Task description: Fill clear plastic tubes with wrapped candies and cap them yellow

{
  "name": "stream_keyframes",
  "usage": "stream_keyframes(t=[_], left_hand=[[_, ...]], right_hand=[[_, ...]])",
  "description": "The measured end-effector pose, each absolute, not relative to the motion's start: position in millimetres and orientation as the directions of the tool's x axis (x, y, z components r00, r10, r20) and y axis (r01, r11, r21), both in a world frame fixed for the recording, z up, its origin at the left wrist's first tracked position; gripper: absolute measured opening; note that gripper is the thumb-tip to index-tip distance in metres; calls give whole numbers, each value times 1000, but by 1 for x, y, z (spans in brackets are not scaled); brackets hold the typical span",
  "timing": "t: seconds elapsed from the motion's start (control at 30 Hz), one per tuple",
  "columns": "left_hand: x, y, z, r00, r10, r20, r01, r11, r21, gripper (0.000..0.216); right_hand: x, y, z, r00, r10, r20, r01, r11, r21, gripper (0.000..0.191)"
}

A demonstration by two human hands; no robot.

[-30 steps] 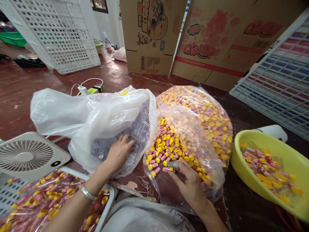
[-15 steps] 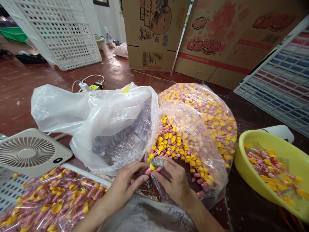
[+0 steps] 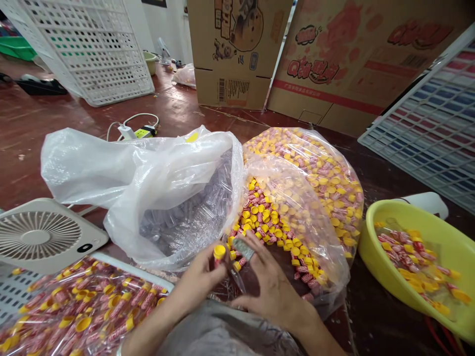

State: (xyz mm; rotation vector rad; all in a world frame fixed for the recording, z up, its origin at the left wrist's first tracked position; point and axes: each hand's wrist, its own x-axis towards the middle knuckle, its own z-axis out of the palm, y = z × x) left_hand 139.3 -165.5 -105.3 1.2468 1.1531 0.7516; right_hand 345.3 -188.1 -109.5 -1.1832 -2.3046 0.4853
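Note:
My left hand [image 3: 202,279] is closed round a small red-and-white patterned tube with a yellow cap [image 3: 218,253], its cap end pointing up. Close beside it, my right hand [image 3: 272,282] has thumb and fingers apart, with a grey wrap [image 3: 243,248] on one finger. Its fingertips are at the near edge of many loose yellow-capped tubes [image 3: 260,217] in the mouth of a clear bag [image 3: 297,183]. A strip of clear plastic [image 3: 238,281] shows between the hands; what bears it is unclear. Behind my left hand lies an open whitish bag [image 3: 129,168] of clear plastic pieces [image 3: 185,222].
At lower left, a basket [image 3: 17,291] holds packed tubes [image 3: 85,311], with a fan [image 3: 48,235] behind it. A yellow basin [image 3: 386,277] with more tubes stands right. Cartons [image 3: 237,54], a white crate [image 3: 107,54] and a power strip [image 3: 144,132] are farther back.
My hands have moved apart. The left now shows a capped tube held upright, while the right has opened beside the loose tubes. The view has shifted slightly.

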Motion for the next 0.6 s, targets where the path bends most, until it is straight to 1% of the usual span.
stream_keyframes(t=[0.03, 0.07, 0.1, 0.13, 0.17, 0.2, 0.23, 0.27, 0.33, 0.37, 0.4, 0.43, 0.5, 0.57, 0.6], left_hand=[[132, -156, -105, 206, 963, -174, 322, 101, 941, 6], [125, -145, -106, 135, 986, -96, 502, 16, 865, 6], [120, -135, -108, 94, 995, -43, 664, -30, 747, 10], [117, -125, -110, 78, 997, -29, 786, -43, 617, 15], [116, -116, -113, 79, 996, -52, 864, -42, 502, 20], [117, -109, -117, 89, 991, -97, 909, -41, 415, 25], [118, -105, -120, 101, 984, -144, 932, -43, 360, 29], [121, -102, -124, 109, 979, -174, 942, -45, 333, 32], [122, -102, -129, 136, 971, -195, 937, -61, 345, 32], [121, -104, -130, 154, 967, -203, 934, -76, 350, 31], [118, -107, -130, 181, 961, -207, 924, -95, 370, 30], [113, -111, -129, 219, 953, -208, 901, -116, 417, 29], [102, -122, -123, 293, 933, -207, 805, -124, 581, 28], [94, -136, -115, 335, 917, -216, 655, -62, 753, 31], [93, -143, -112, 349, 908, -232, 580, -15, 815, 33]], right_hand=[[353, -185, -110, -452, 856, 251, 689, 514, -511, 60], [359, -182, -112, -401, 884, 239, 732, 466, -497, 42], [362, -180, -115, -365, 903, 229, 766, 430, -477, 23], [363, -178, -119, -364, 906, 214, 786, 422, -451, 9], [362, -178, -124, -403, 895, 189, 790, 445, -421, 10], [359, -178, -129, -471, 868, 159, 777, 493, -391, 13], [354, -179, -133, -544, 829, 131, 752, 551, -361, 14], [350, -181, -138, -602, 790, 112, 728, 601, -330, 13], [342, -184, -146, -655, 749, 97, 706, 653, -275, 11], [341, -186, -149, -652, 751, 104, 710, 653, -262, 10], [341, -187, -151, -630, 766, 126, 722, 638, -269, 10], [343, -188, -151, -593, 790, 155, 733, 610, -301, 10], [348, -188, -149, -471, 853, 227, 733, 521, -437, 10], [352, -186, -144, -301, 913, 275, 674, 408, -616, 6], [352, -186, -142, -217, 934, 282, 620, 355, -699, 5]])
